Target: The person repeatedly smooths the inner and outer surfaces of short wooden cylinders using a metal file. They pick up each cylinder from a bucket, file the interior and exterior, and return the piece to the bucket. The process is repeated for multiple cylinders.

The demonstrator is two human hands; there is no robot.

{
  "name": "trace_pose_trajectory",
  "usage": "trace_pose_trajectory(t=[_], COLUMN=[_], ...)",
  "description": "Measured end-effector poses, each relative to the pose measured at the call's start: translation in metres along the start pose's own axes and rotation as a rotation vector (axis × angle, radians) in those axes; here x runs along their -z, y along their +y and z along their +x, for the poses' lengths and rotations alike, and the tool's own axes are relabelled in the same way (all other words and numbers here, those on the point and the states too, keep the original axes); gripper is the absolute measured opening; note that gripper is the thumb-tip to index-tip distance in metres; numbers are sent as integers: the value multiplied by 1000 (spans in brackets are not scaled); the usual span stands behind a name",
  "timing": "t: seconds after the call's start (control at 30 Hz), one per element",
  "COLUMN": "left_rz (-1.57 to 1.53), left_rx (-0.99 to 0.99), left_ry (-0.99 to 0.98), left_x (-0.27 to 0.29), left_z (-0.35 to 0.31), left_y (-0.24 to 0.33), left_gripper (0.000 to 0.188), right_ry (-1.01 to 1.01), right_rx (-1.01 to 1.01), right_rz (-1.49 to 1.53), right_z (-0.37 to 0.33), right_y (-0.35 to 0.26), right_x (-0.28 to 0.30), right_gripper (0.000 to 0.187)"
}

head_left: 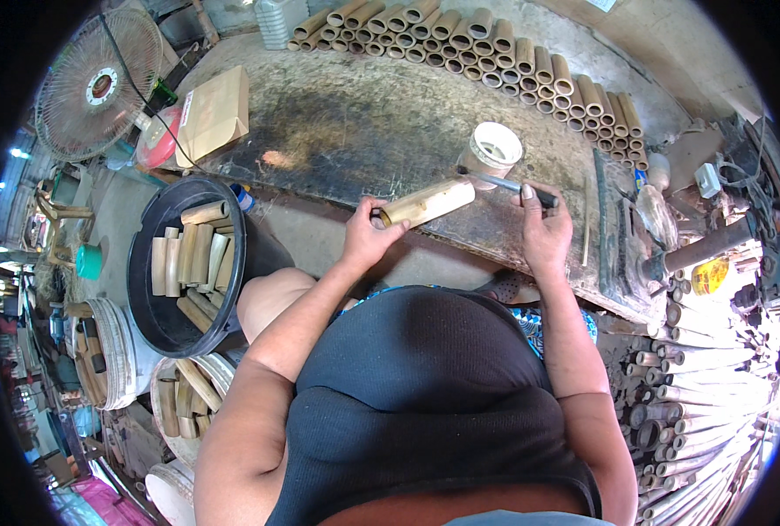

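My left hand (374, 237) is closed around one end of a short bamboo tube (432, 202), fingers at its open end and thumb along its side. The tube lies tilted in the air at the table's near edge, its far end to the right. In my right hand (546, 232) is a slim paintbrush (505, 184) with a black handle and a grey metal middle. Its dark tip points left, just above the tube's far end; whether it touches cannot be made out. Right behind the brush stands a white tub (498, 145) on the table.
Bamboo tubes (460, 39) are stacked along the table's (346, 114) far side. At my left stand a black bucket (144, 302) of cut tubes, more tubs of pieces, a cardboard box (214, 114) and a fan (100, 85). Long bamboo poles (710, 412) lie at my right.
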State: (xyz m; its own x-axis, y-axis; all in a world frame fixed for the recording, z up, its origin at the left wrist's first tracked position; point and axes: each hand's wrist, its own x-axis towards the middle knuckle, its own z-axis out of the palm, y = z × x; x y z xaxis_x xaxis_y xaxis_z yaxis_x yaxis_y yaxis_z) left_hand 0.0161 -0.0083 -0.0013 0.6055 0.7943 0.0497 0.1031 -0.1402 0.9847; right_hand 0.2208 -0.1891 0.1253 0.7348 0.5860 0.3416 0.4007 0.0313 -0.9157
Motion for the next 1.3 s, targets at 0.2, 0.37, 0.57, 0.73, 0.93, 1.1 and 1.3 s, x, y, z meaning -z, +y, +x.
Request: trace_pose_trajectory(t=[0.2, 0.37, 0.57, 0.73, 0.93, 1.1, 1.3], left_rz=[-589, -813, -889, -887, -872, -873, -875], left_rx=[428, 556, 648, 642, 630, 643, 644], left_ry=[35, -80, -14, -10, -5, 17, -2], left_x=[-10, -8, -10, -9, -10, -11, -10], left_z=[0, 2, 2, 2, 0, 0, 1], left_y=[12, 10, 6, 7, 9, 9, 7], left_gripper=[46, 39, 41, 40, 36, 35, 34], right_ry=[-103, -125, -156, -129, -71, 7, 15], right_rx=[-111, -126, -126, -143, -130, -73, -71], right_rz=[135, 165, 121, 64, -10, -92, -30], right_z=[-15, -26, -32, -31, -23, -14, -12], right_y=[1, 5, 11, 17, 26, 31, 33], right_x=[3, -5, -12, -11, -3, 4, 6], right_gripper=[17, 17, 18, 19, 20, 20, 18])
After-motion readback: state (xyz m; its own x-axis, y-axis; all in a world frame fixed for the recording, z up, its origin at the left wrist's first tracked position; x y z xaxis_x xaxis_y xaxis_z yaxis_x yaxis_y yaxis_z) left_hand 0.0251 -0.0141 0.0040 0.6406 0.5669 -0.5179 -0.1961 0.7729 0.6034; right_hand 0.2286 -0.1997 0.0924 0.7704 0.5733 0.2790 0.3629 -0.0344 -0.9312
